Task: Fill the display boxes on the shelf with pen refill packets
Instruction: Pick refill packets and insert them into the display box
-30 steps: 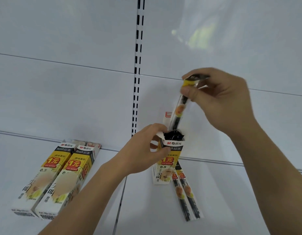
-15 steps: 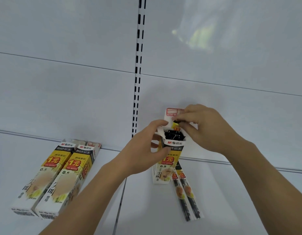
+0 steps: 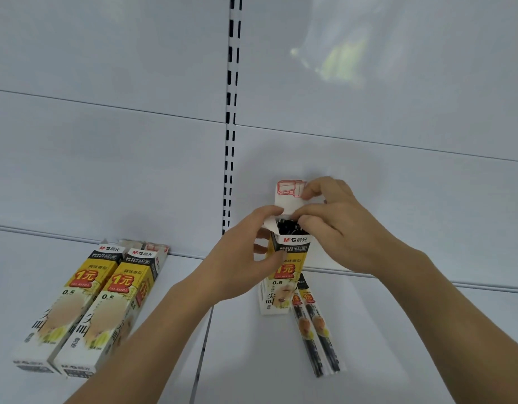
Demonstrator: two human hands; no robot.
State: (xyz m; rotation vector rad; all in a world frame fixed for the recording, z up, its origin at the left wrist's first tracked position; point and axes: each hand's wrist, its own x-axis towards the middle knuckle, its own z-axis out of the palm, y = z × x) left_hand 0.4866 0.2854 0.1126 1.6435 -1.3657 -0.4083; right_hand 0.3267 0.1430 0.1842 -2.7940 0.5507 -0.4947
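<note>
A white and yellow display box (image 3: pixel 284 282) stands upright on the white shelf (image 3: pixel 397 345), its top open and dark refill packets showing inside. My left hand (image 3: pixel 246 255) grips the box's left side, thumb at the side flap. My right hand (image 3: pixel 336 225) is at the box's mouth, fingers pinching the raised top flap (image 3: pixel 288 189). Two loose refill packets (image 3: pixel 316 330) lie flat on the shelf just right of the box.
Two more display boxes (image 3: pixel 86 307) lie side by side on the shelf at the left. A slotted upright (image 3: pixel 231 112) runs down the white back panel. A seam (image 3: pixel 205 345) divides the shelf boards between my arms.
One second ago my right hand held a refill packet above the box and pushed it down inside. That hand now sits at the box's mouth, pinching the top flap. My left hand stayed put.
</note>
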